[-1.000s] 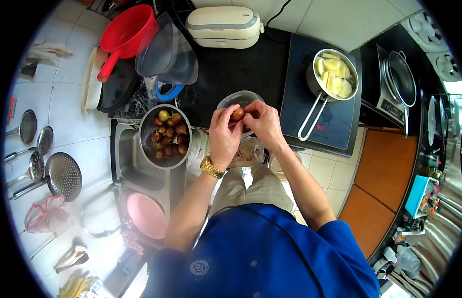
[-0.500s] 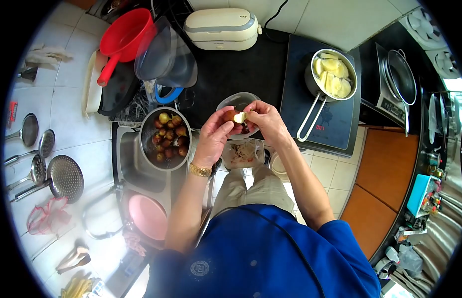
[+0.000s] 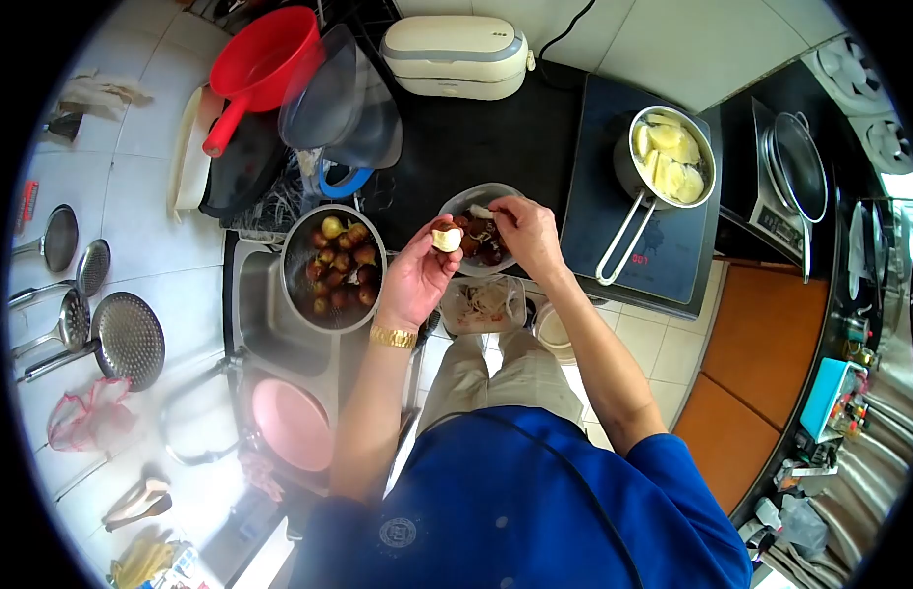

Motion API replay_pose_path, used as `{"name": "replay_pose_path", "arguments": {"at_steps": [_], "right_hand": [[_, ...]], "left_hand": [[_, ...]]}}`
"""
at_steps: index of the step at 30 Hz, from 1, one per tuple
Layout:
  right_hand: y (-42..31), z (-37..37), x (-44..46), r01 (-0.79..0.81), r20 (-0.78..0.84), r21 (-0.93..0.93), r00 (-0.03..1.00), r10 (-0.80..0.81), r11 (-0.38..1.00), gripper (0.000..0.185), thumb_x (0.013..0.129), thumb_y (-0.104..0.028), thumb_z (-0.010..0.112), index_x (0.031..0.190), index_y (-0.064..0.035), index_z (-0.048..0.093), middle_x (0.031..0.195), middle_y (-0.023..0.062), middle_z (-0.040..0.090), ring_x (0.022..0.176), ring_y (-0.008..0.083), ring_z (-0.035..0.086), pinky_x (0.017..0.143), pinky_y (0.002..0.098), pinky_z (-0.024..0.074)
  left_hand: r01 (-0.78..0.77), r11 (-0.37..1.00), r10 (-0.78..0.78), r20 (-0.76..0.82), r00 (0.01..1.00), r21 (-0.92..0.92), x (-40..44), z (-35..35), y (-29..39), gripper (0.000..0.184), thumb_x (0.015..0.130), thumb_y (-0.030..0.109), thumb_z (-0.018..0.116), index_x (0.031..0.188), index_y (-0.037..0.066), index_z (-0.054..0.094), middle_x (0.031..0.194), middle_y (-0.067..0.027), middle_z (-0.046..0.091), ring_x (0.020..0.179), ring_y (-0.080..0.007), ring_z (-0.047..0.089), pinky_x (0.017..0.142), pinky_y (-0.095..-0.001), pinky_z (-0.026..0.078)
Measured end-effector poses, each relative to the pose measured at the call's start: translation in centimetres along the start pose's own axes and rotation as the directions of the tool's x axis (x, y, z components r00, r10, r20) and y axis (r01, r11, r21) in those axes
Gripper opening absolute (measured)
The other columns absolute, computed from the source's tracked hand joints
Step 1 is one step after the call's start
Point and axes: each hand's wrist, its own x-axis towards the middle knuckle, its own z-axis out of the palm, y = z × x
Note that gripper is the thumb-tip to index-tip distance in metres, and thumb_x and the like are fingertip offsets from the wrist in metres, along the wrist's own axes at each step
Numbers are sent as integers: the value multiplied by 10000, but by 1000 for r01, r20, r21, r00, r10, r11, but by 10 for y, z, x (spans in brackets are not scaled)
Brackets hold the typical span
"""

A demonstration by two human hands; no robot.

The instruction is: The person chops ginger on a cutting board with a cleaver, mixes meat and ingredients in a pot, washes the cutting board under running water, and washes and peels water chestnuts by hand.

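Observation:
A brown, round chestnut-like item (image 3: 446, 237) with a pale bare patch is held in the fingers of my left hand (image 3: 418, 279). My right hand (image 3: 531, 236) pinches a small pale piece of peel (image 3: 482, 211) over a clear bowl (image 3: 466, 199). Dark brown shells or pieces (image 3: 484, 241) lie in that bowl, partly hidden by my hands. To the left, a metal colander (image 3: 294, 298) holds several brown round items (image 3: 341, 262) at the sink's top edge.
A pot (image 3: 629, 175) of pale yellow chunks stands on the induction hob (image 3: 599, 147). Behind are a cream box-shaped appliance (image 3: 456, 61), a clear jug (image 3: 344, 108) and a red pan (image 3: 265, 59). A pink basin (image 3: 292, 424) sits in the sink (image 3: 280, 329). Below the bowl is a container of peelings (image 3: 482, 305).
My hands have moved apart. My right hand has pulled a piece of peel away to the right, and the item in my left hand now shows its pale patch upward.

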Motion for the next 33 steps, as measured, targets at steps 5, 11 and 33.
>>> {"name": "replay_pose_path", "arguments": {"at_steps": [5,11,33], "right_hand": [[-9,3,1,257,5,-207,965,-262,944,198,892,-50,701,1075,-18,768,1012,148,746,897,358,730,804,407,592],[-53,-16,-7,255,108,139,957,-271,957,175,907,-82,703,1056,-4,753,996,164,734,884,367,720,791,419,589],[-17,4,-11,-440,339,567,895,290,696,118,914,-73,666,968,9,733,819,37,726,696,85,631,626,284,525]], "left_hand": [[-91,926,149,-132,980,367,1,1,-7,377,1071,134,583,1431,24,567,1249,-72,688,1011,-167,674,876,-296,565],[-105,868,204,-155,967,485,3,10,-13,343,1065,126,605,1398,42,599,1219,-59,700,986,-152,687,884,-305,570],[-65,900,138,-139,981,432,-1,12,-9,349,1008,87,610,1348,5,617,1163,-88,701,903,-172,686,808,-292,582]]}}
